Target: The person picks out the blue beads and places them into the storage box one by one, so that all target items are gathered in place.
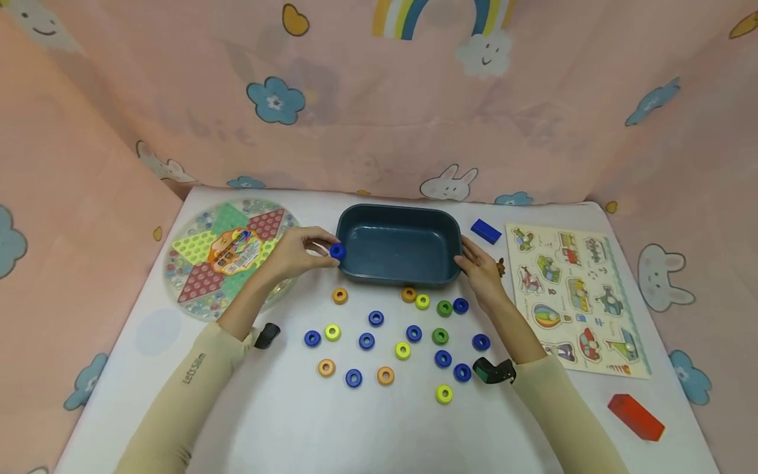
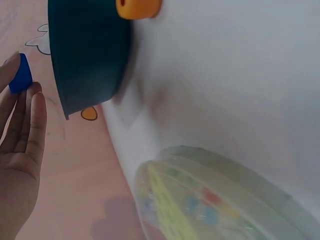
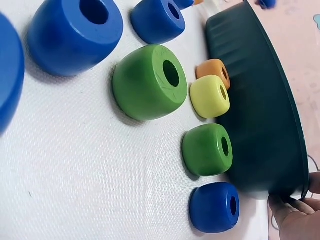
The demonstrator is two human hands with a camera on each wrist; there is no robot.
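A round star board lies left of a blue block, picture board and red block.

Twenty beads, one tub, two blocks

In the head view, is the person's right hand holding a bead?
No, the right hand grips the right end of the dark tray, while the left hand pinches a blue bead.
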